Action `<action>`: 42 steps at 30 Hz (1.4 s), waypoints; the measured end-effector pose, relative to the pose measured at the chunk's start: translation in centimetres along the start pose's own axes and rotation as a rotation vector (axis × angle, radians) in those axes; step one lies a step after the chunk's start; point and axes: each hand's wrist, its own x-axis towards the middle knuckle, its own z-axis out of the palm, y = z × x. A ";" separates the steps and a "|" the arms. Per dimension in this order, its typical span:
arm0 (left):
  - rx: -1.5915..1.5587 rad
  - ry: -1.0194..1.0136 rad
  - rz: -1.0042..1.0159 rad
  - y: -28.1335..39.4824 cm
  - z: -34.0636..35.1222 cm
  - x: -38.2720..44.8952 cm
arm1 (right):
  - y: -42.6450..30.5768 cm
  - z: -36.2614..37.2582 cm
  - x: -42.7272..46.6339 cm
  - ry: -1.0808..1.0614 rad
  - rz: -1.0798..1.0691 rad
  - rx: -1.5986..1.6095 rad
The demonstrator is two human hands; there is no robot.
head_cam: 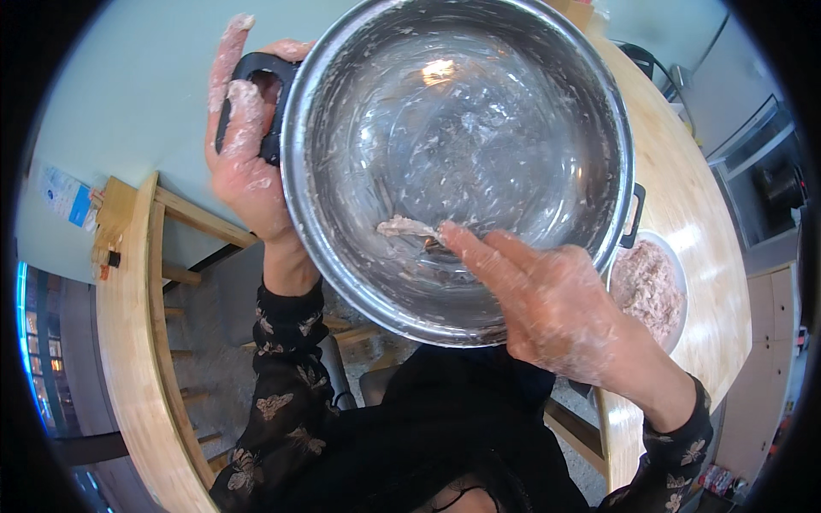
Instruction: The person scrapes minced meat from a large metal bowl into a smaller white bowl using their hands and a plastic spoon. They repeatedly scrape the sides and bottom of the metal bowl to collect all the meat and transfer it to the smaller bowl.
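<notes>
A large steel pot (474, 147) is tilted so that its inside faces the camera, its walls smeared with pale paste. My left hand (247, 141), coated with the same paste, grips the pot's black side handle (276, 96), some fingers passing around it. Inside the pot's lower part is my right hand (545, 295), its fingertips at a small pale lump of paste (407, 226). Whether those fingers hold the lump or only push it, I cannot tell. Beside the pot on the right, a white bowl (681, 276) holds a mound of pink minced meat (646, 288).
The bowl stands on a light wooden table (705, 243) that curves down the right side. Another wooden table (131, 333) is at the left, near a wooden frame. A chair (240, 282) stands below my left arm. Pale cabinets (763, 359) are at the far right.
</notes>
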 end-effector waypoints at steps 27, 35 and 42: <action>-0.258 -0.010 -0.133 -1.8 3.4 1.4 | 0.9 -8.1 -3.9 0.445 0.163 -0.386; -0.347 -0.264 -0.217 -2.1 10.9 0.3 | -3.8 -11.4 -6.9 0.383 0.463 -0.784; -0.400 -0.348 -0.193 -3.3 13.1 -1.5 | -2.5 -10.3 -5.3 0.321 0.328 -0.664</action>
